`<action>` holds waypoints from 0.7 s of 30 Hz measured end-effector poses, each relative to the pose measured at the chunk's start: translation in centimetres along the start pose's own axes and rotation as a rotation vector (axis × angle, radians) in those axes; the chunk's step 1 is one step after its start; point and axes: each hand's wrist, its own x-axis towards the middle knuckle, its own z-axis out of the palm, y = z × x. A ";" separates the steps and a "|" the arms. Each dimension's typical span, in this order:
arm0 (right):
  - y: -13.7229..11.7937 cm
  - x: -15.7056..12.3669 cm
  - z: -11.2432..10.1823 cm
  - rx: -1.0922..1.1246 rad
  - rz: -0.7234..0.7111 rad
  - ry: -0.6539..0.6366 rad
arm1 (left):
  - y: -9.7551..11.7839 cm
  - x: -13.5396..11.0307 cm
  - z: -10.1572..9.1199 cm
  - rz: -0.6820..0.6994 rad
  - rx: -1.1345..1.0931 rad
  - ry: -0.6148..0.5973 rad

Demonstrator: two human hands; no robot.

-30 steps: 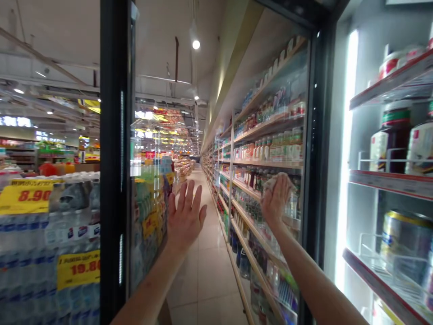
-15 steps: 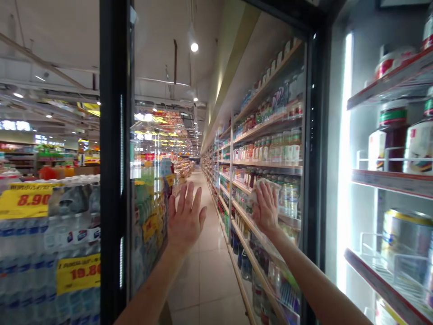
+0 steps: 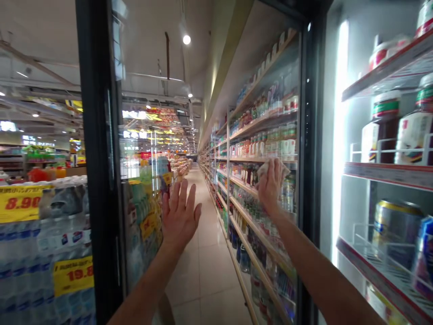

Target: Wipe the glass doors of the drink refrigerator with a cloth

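A glass door in a black frame stands open before me. My left hand, fingers spread, is flat against its glass left of the middle. Further right, my right hand presses a pale, crumpled cloth to the pane. The cloth sticks out on both sides of the fingers. Bottles and cans on shelves show in the glass behind that hand.
At right, the lit cooler has wire-railed shelves with bottles and cans. Packs of bottled water with yellow price signs are stacked at left, beyond the door edge. A tiled aisle runs ahead.
My right hand and the cloth have shifted slightly up and right on the glass. The left hand stays spread on the pane. The whole view has shifted a little.
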 end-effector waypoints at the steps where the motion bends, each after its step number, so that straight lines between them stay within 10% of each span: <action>1: 0.0 0.3 0.1 -0.007 0.065 0.022 | 0.0 0.0 0.0 -0.002 0.002 -0.001; 7: -1.3 0.1 0.2 0.078 -0.458 -0.165 | -0.1 0.0 0.0 -0.020 -0.047 -0.008; 12: -1.5 1.1 0.5 0.021 -0.059 0.013 | -0.2 -0.1 0.1 -0.037 -0.087 -0.035; 18: -3.3 0.3 0.6 0.099 -0.494 -0.154 | -0.2 0.0 0.0 -0.009 -0.019 -0.020; 21: -1.5 2.2 0.9 0.061 -0.226 -0.037 | -0.1 0.0 0.0 -0.005 -0.007 -0.009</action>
